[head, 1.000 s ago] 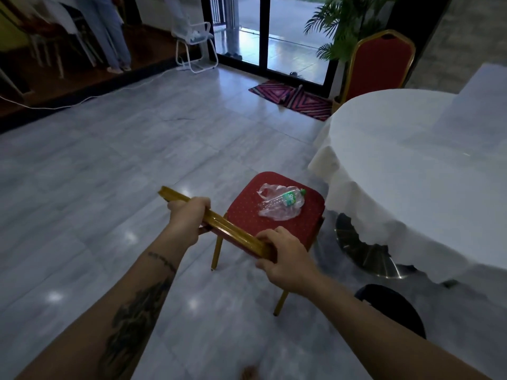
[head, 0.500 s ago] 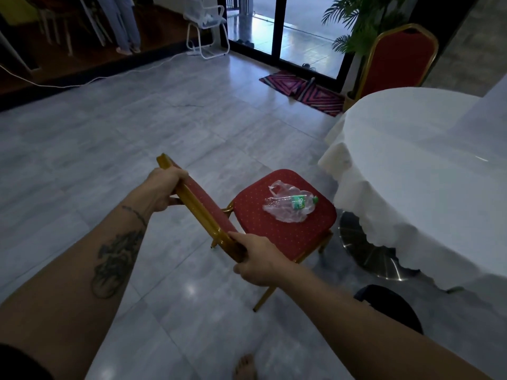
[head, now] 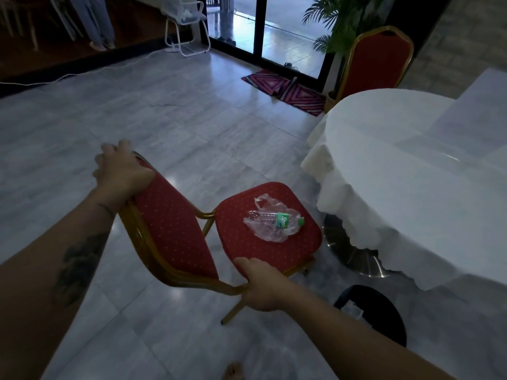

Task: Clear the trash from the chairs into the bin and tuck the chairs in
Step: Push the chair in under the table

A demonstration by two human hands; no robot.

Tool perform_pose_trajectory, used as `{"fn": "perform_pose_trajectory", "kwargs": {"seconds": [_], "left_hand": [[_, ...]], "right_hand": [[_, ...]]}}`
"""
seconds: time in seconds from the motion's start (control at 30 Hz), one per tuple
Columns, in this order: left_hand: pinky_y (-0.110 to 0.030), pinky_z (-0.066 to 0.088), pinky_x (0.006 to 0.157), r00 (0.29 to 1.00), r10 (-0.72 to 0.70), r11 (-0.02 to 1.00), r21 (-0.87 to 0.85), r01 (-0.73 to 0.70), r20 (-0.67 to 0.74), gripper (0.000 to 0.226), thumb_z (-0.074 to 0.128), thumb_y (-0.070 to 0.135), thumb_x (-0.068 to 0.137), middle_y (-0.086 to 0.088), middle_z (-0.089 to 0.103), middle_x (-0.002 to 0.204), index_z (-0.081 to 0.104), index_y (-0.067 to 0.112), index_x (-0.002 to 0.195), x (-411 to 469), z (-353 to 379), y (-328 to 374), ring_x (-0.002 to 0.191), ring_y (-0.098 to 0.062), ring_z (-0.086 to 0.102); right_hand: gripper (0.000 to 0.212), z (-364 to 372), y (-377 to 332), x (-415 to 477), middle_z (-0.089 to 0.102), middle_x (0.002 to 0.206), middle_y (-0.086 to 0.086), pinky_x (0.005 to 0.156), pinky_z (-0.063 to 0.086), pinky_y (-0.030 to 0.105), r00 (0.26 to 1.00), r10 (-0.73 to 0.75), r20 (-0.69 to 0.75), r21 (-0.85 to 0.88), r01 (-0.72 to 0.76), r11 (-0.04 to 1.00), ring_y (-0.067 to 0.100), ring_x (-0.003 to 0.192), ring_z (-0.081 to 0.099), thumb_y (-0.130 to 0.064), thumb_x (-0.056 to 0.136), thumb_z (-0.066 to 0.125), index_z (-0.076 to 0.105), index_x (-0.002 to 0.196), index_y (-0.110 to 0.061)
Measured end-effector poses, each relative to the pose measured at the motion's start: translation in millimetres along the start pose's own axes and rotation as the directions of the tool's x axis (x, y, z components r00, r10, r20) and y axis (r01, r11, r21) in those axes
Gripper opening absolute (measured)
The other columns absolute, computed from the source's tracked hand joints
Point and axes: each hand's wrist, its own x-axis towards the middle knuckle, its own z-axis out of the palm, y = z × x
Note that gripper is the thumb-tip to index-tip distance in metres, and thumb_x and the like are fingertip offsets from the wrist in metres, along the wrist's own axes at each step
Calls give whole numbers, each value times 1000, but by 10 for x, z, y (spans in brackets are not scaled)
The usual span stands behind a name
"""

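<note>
Grey tile floor (head: 192, 127) | left hand (head: 120, 171), right hand (head: 263, 283) grip chair backrest (head: 172, 229) | bottle (head: 274, 217) on seat (head: 241, 245)

In the lower middle of the frame, the left hand (head: 120, 168) is gripping the far top corner of the gold-framed back of the red chair (head: 175, 229), while the right hand (head: 263, 283) is gripping the near corner. A crushed clear bottle (head: 282, 217) with a green label is lying against a crumpled plastic bag (head: 267, 233) on the seat. At right, a white-clothed table (head: 411, 174) is standing near the seat, and a black bin (head: 384, 305) is sitting on the floor at lower right.
</note>
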Motion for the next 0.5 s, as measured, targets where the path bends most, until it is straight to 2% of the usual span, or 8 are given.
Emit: {"fn": "perform_pose_trajectory", "kwargs": {"seconds": [0.07,0.2,0.3,0.37,0.43,0.5], "left_hand": [[-53,36,107,987,160,986,55,-159,-27,72,62,18,78,-17,35,144,37,16,145,-78,157,292,130,-41,37],[-50,43,105,944,274,959,25,-283,183,65,57,16,80,-12,39,146,42,20,143,-136,708,785,129,-35,44],[-37,54,84,886,233,972,-56,-230,401,57,59,13,83,-10,48,138,48,18,139,-219,1321,1068,109,-25,56],[-27,51,69,848,183,983,-93,-158,498,50,60,10,85,-6,57,125,53,16,134,-304,1693,1183,92,-18,60],[-23,48,63,829,127,990,-122,-71,544,47,57,5,84,-6,63,109,57,12,130,-369,2098,1271,85,-17,61],[-22,47,58,842,74,991,-133,-3,534,45,56,3,83,-4,62,101,58,13,126,-429,2536,1307,80,-14,61]], "right_hand": [[78,-117,302,-24,43,147,8,109,43,41,996,85,-15,6,-85,996,32,135,44,-17,85,64,28,154,-25],[77,-331,882,-3,42,145,9,112,40,39,979,202,-24,67,-200,978,31,136,43,-18,87,60,27,156,-23],[77,-485,1362,142,44,139,7,109,42,41,970,240,-34,120,-235,965,29,130,46,-20,83,60,29,154,-25],[75,-551,1647,251,45,134,5,108,44,42,966,253,-43,170,-243,955,28,126,48,-22,81,59,32,151,-27],[69,-580,1956,391,46,130,4,108,43,40,961,272,-46,227,-255,940,27,124,49,-26,82,56,36,148,-28],[70,-564,2281,610,45,131,5,108,42,41,950,300,-80,274,-269,923,28,125,47,-30,81,56,35,148,-28]]}}
